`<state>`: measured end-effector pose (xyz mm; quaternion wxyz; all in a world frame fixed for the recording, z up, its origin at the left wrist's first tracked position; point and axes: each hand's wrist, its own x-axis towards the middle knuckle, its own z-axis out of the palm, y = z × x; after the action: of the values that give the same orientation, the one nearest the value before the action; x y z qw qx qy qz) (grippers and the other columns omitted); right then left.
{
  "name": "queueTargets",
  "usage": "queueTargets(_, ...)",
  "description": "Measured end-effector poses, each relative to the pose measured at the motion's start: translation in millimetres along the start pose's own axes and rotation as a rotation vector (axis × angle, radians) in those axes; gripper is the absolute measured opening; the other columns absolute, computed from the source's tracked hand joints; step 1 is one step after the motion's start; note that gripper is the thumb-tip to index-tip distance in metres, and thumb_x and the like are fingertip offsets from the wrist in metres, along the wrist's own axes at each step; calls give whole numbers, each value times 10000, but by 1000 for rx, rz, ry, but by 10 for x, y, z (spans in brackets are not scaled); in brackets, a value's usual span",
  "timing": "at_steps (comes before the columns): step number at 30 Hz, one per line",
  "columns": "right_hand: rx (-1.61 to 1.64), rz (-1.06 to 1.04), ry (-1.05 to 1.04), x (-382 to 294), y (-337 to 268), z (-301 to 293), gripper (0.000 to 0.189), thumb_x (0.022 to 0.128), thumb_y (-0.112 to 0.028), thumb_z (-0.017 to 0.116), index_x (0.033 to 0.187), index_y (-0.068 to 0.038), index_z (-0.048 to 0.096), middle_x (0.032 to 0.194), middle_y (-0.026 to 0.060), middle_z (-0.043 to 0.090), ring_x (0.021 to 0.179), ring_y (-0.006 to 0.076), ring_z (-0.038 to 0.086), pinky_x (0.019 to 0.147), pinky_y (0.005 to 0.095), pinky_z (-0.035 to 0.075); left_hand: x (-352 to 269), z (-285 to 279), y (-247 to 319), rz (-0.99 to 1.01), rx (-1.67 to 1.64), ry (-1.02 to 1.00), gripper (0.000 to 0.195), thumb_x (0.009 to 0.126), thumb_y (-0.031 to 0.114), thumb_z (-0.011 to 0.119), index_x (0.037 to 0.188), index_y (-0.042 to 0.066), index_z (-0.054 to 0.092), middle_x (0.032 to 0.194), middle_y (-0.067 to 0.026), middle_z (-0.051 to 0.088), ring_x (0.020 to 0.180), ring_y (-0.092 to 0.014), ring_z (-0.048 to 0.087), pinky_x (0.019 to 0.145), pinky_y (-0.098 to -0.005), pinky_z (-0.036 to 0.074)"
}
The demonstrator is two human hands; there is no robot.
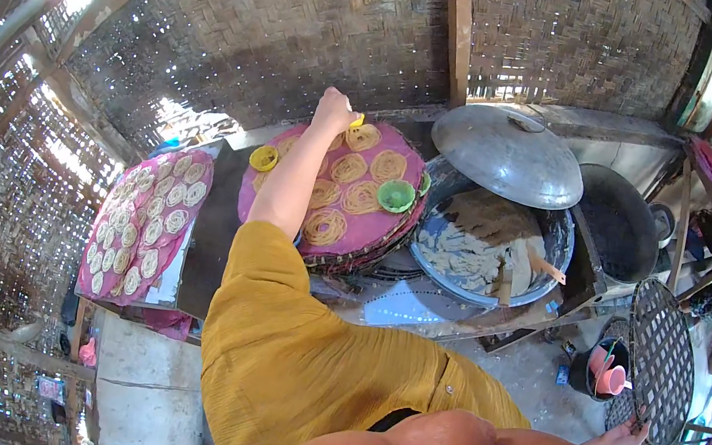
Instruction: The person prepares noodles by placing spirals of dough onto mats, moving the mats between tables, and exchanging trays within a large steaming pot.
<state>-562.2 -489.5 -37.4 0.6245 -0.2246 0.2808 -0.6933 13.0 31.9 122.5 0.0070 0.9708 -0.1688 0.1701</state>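
My left hand point(335, 109) reaches over the far edge of a round tray lined with pink cloth point(363, 246), closed on a small yellow cup point(357, 121), mostly hidden by the fingers. Flat coiled rounds of yellowish strands point(325, 227) lie on the cloth. Another yellow cup point(263, 158) stands at the tray's left and a green cup point(396, 196) at its right; part of another green one shows behind. Low on the right, my right hand point(618, 440) grips the rim of a round, open-weave bamboo tray point(661, 369), tilted up on its edge.
Right of the pink-lined tray, a large basin point(556, 282) holds pale dough and wooden-handled tools under a tilted metal lid point(510, 156). Beyond are a dark pan point(617, 225) and a bucket with pink dippers point(582, 381). Paler coils cover a pink cloth point(143, 224) at left.
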Motion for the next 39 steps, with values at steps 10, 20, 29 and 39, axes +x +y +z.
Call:
queueTargets(10, -42, 71, -167, 148, 249, 46, 227, 800, -94, 487, 906, 107, 493, 918, 160, 524, 862, 254, 521, 776, 327, 408, -264, 21, -102, -574, -1192, 336, 296, 646, 244, 686, 724, -14, 564, 879, -134, 542, 782, -192, 544, 579, -310, 464)
queueTargets(20, -21, 194, -209, 144, 350, 235, 242, 808, -107, 475, 940, 96, 482, 940, 156, 524, 865, 234, 511, 749, 305, 406, -844, -535, 575, -10, -1117, -185, 331, 645, 285, 675, 786, 0, 582, 968, -122, 571, 883, -210, 545, 754, -300, 426)
queueTargets(29, -46, 190, -238, 59, 286, 362, 264, 796, -132, 499, 929, 96, 488, 907, 166, 544, 860, 238, 511, 770, 314, 378, -1347, -626, 1064, 311, -296, -253, 608, 592, 341, 676, 1090, 74, 453, 1020, -162, 520, 943, -305, 508, 805, -382, 399)
queueTargets(39, 34, 115, -228, 418, 570, 80, 311, 779, -130, 508, 977, 101, 447, 983, 186, 504, 916, 268, 487, 823, 331, 373, -1210, -998, 529, 48, -416, 355, 675, 537, 215, 688, 1125, 13, 427, 996, -203, 495, 933, -328, 476, 815, -368, 396)
